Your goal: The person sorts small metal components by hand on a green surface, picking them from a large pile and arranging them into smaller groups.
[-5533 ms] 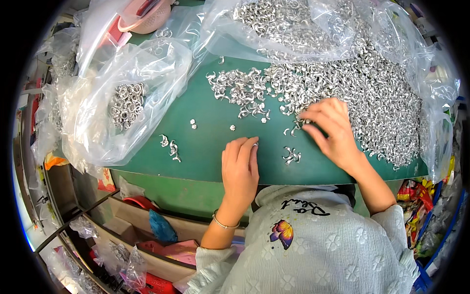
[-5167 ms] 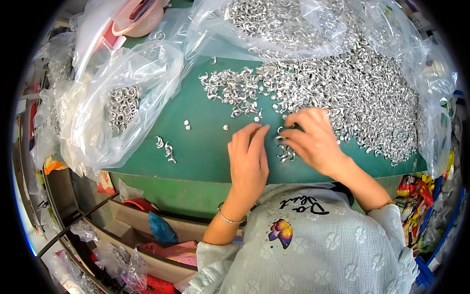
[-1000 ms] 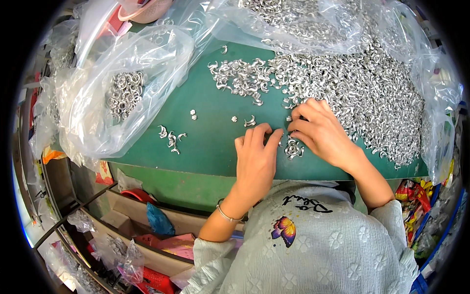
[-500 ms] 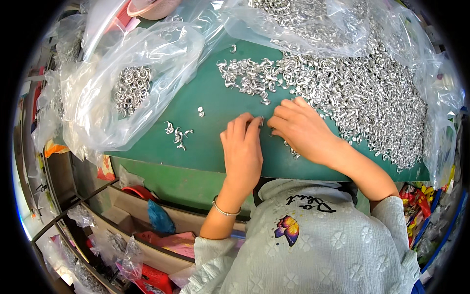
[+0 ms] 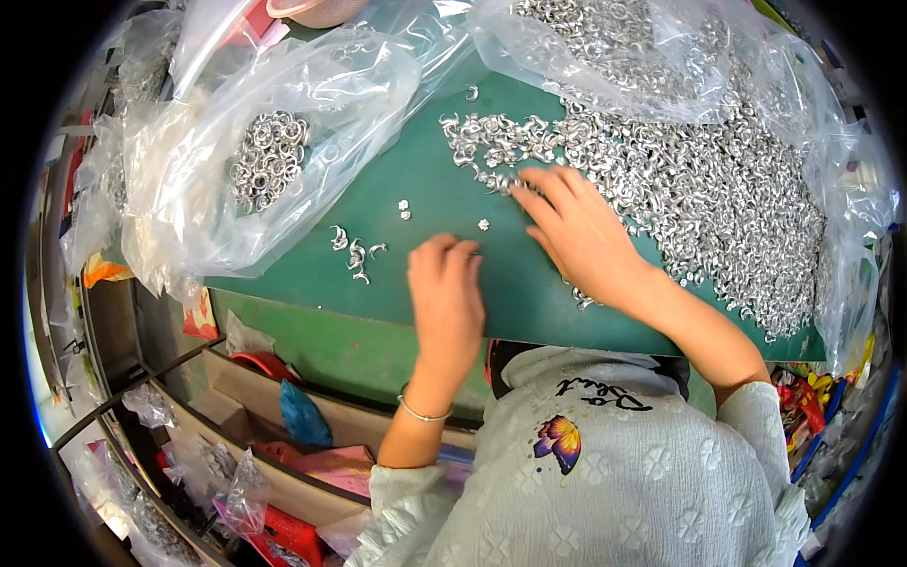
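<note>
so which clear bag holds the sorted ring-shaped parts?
The clear bag at the left of the green mat, with a small clump of metal rings inside. The bag at the top holds the loose silver pieces instead.

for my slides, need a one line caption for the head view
Right hand reaches into a heap of small silvery metal parts on a green mat; left hand rests nearby.

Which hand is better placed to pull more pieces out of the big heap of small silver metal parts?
Right. The right hand already has its fingertips at the edge of the heap of small silver metal parts on the green mat. The left hand lies palm down on bare mat, short of it.
</note>
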`<state>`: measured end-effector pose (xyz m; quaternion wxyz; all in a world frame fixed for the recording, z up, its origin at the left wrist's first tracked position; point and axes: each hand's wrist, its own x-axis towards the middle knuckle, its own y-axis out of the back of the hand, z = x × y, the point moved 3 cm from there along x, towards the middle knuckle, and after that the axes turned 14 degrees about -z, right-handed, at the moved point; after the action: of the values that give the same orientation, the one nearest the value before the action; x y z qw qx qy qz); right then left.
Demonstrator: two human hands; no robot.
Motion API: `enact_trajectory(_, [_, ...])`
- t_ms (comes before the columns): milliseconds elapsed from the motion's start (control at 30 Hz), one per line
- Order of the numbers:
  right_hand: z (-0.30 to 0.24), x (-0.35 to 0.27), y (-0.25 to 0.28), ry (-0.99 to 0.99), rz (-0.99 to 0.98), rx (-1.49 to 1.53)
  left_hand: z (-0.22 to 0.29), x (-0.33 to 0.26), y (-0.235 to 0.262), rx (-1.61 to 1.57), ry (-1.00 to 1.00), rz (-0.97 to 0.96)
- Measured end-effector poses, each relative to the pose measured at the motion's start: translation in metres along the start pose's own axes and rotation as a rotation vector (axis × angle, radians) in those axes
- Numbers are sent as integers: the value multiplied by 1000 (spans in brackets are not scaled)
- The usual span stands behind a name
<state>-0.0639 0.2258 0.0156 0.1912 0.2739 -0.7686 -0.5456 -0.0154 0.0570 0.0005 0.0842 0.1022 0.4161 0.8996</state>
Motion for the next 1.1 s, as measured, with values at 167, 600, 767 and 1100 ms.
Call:
enact_trajectory(167, [10,-22,22,127,-86,200,-42,-5,32,240,179,220])
enact_trajectory(600, [24,-14,34,10,91,69,29,42,-7,77,-177,-135])
enact_trajectory(767, [40,-9,25,-26,42,-2,26,36,-9,93,-200,-164])
enact_trajectory(1100, [18,-18,15,23,-111,29,22,19,-1,41,-125,-162])
